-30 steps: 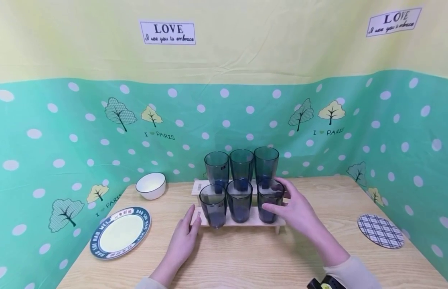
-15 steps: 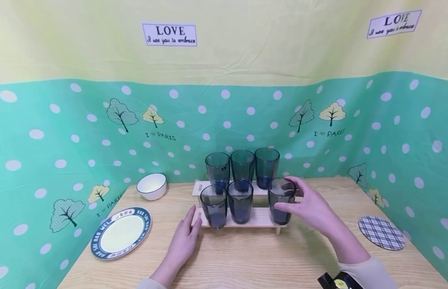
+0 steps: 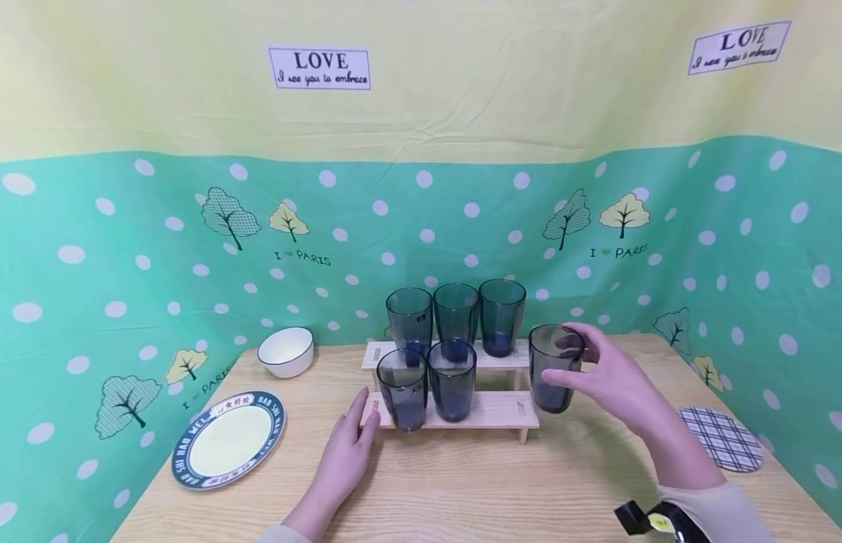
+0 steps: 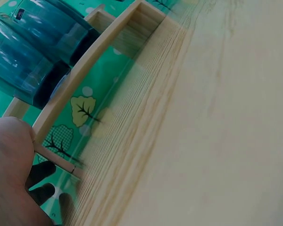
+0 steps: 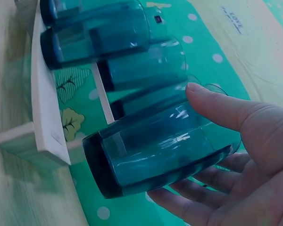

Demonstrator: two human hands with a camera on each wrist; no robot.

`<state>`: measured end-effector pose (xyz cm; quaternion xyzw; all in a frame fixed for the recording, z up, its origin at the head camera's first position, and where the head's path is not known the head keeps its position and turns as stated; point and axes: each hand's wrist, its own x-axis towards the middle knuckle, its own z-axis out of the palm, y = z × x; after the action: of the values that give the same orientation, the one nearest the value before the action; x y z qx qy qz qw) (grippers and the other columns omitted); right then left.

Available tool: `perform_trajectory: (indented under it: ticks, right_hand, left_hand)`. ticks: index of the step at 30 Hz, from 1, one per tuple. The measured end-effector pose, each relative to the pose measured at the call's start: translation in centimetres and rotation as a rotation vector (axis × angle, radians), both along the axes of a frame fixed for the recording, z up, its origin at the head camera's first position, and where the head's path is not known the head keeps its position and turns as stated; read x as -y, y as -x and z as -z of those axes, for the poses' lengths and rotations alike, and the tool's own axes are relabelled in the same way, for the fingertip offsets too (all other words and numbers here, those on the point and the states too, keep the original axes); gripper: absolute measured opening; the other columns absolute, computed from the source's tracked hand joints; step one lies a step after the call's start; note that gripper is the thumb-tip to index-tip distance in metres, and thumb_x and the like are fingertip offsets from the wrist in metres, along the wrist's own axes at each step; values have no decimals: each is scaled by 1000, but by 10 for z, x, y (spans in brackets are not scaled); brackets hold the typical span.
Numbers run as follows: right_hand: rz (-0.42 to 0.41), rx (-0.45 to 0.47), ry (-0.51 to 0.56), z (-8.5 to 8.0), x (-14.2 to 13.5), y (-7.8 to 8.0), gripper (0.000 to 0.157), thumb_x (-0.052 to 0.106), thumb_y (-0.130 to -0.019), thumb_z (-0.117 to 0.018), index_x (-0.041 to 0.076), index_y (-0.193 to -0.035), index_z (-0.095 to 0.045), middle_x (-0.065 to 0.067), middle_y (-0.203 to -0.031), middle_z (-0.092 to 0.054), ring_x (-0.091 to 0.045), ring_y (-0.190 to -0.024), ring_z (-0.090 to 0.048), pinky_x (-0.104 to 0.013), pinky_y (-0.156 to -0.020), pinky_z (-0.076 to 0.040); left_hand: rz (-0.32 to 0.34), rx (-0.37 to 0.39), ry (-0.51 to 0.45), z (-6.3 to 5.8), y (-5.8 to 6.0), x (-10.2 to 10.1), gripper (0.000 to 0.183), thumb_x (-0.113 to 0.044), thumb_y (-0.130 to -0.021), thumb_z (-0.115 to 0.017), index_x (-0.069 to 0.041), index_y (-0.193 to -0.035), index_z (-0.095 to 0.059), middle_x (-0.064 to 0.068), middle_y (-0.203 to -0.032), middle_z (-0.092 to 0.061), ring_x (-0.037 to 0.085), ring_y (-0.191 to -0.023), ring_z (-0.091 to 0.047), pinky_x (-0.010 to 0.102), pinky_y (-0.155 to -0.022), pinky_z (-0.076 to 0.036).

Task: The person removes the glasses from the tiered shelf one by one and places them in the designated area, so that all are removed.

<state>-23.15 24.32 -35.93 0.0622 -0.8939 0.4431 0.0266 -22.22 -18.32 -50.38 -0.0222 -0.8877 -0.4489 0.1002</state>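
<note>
My right hand [image 3: 613, 381] holds a smoky dark drinking glass [image 3: 551, 381] upright, off the right end of a two-step wooden rack [image 3: 502, 407]. In the right wrist view, the thumb lies on one side of that glass [image 5: 155, 150] and the fingers on the other. Two like glasses [image 3: 451, 385] stand on the lower step, three more [image 3: 500, 320] on the upper one. My left hand [image 3: 346, 452] rests against the lower step's left end, fingers fairly straight. The left wrist view shows its fingertips [image 4: 42, 190] by the rack's leg, partly hidden.
A blue-rimmed plate [image 3: 231, 445] lies on the wooden table [image 3: 461, 490] at the left, with a white bowl [image 3: 285, 351] behind it. A checked round mat [image 3: 722, 441] lies at the right, partly behind my right forearm. A patterned cloth [image 3: 421, 204] hangs around the table's back and sides.
My right hand has lifted the glass from the right end of the lower step and carried it right, beyond the rack's edge. The left hand has stayed in place.
</note>
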Motion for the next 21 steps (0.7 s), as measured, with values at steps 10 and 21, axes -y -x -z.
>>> perform_trajectory:
  ticks: [10, 21]
  right_hand:
    - [65, 0, 38, 5, -13, 11, 113, 49, -92, -91, 10, -175, -25, -33, -161, -46, -56, -148, -41, -75, -112, -43]
    - [171, -37, 96, 33, -9, 30, 115, 52, -93, -89, 5, -175, -23, -30, -165, -46, -55, -152, -40, -72, -119, -40]
  left_hand:
    - [-2, -6, 0, 1, 0, 1, 65, -43, -119, -49, -5, -171, -38, 24, -170, -43, 61, -157, -28, 73, -128, -22]
    - [1, -13, -7, 0, 0, 0, 64, -43, -119, -49, -6, -171, -39, 25, -170, -44, 61, -156, -30, 74, -127, -23]
